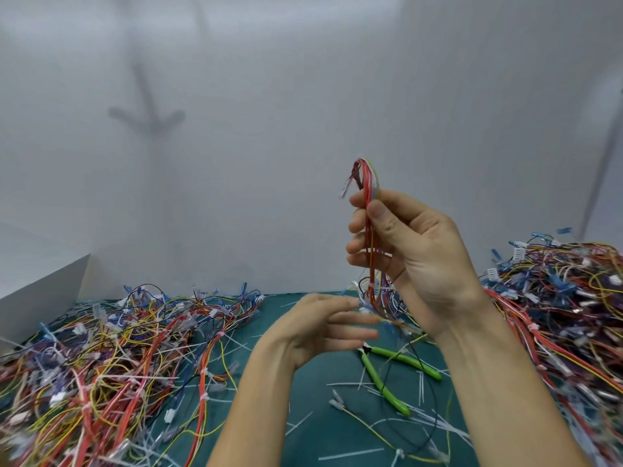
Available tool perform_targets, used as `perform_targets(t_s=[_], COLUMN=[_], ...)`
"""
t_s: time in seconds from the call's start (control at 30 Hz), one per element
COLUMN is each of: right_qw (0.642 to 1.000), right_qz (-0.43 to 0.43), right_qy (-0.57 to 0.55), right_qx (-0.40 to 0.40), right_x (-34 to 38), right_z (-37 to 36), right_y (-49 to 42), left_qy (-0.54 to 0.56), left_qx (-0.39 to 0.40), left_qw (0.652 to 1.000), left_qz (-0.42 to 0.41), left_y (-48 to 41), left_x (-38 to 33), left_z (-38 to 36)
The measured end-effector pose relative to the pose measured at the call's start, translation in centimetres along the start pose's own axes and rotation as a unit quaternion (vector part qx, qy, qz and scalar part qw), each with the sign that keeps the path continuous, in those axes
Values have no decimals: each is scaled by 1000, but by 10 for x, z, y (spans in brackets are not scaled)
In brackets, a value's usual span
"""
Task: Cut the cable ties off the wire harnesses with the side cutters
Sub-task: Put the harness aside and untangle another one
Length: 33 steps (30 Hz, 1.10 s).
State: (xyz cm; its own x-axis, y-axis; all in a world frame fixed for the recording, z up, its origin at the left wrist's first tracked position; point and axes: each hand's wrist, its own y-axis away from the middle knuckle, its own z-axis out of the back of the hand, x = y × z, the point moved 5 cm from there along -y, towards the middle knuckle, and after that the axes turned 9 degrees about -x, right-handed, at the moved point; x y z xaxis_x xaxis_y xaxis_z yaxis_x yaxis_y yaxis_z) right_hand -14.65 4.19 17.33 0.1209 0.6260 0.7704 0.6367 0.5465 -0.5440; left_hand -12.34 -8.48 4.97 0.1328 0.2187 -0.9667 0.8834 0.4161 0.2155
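Above the green mat (313, 419), your right hand (404, 244) pinches a wire harness (369, 230) upright, your left hand (323, 328) hovers open-fingered, side cutters (391, 372) lying below.

Red-yellow wire harness (370, 230) held upright, white cable ties (372, 285) on it (lower one clear, upper partly hidden). Green-handled side cutters (392, 374) lie open on mat below, untouched.

Right hand (409, 244) raised, fingers curled closed in a pinch; left hand (323, 326) lower, blurred, fingers spread loosely.
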Motion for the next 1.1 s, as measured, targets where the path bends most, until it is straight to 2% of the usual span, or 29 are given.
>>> perform_targets(t_s=[0.1,0.17,0.23,0.3,0.37,0.53,0.63,0.67,0.77,0.87,0.93,1.0,1.1], right_qw=[1000,1000,1000,1000,1000,999,994,990,972,947,944,941,891], right_qz=[0,3,4,2,-4,-36,-78,-91,-114,-122,-145,-202,-290], right_qy=[2,5,7,9,15,17,68,100,189,276,292,259,193], right_qx=[5,9,9,8,9,11,29,42,79,109,55,-80,-290], right_x=[0,2,3,2,-1,-14,-24,-29,-42,-48,-59,-79,-116], right_z=[1,2,5,8,8,2,-4,-7,-15,-16,-3,22,60], right_y=[0,-1,-1,-2,-3,-2,1,2,7,9,5,0,4], left_qy=[145,260,376,463,505,524,463,430,353,349,334,302,243], left_qx=[-66,-139,-184,-182,-146,-31,55,62,25,-41,-70,-80,-105], left_qw=[987,955,907,866,850,850,885,900,934,934,936,945,957], left_qz=[-9,-22,-43,-49,-46,-38,-21,-21,-50,-73,-89,-98,-117], left_y=[0,3,8,13,20,36,49,52,57,53,53,55,58], left_x=[-13,-21,-30,-39,-50,-73,-83,-85,-87,-83,-82,-82,-83], left_z=[9,19,30,39,43,24,12,10,9,14,21,25,33])
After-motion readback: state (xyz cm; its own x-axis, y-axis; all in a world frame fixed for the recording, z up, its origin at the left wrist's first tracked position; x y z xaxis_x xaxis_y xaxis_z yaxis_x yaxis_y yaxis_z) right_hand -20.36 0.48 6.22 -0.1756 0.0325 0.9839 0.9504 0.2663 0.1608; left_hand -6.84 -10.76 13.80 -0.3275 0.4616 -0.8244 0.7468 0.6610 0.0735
